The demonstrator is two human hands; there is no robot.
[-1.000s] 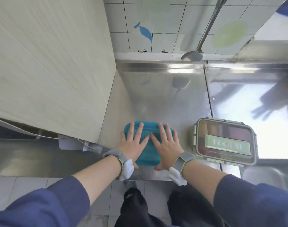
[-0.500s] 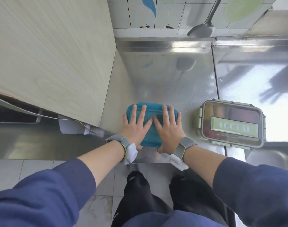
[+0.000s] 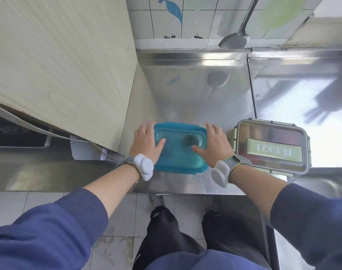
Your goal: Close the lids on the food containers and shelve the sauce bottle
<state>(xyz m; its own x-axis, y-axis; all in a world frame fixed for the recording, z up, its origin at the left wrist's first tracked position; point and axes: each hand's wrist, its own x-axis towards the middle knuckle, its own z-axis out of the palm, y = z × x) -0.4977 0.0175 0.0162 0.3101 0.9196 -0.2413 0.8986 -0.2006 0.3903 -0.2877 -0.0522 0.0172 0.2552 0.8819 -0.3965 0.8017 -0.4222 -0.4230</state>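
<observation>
A teal food container (image 3: 180,149) with its lid on lies on the steel counter (image 3: 195,98) near the front edge. My left hand (image 3: 145,142) clasps its left side and my right hand (image 3: 215,144) its right side. Both thumbs rest on the lid while the fingers curl over the edges. To the right stands a grey lunch box (image 3: 271,147) with a clear lid, a green label and side clips. No sauce bottle is in view.
A pale wooden cabinet panel (image 3: 59,65) juts out on the left, close to my left hand. A metal ladle (image 3: 236,38) hangs against the tiled wall at the back. Paper scraps (image 3: 84,151) lie under the cabinet edge.
Both hands slid apart from the middle of the teal lid to its left and right sides. The camera view shifted slightly.
</observation>
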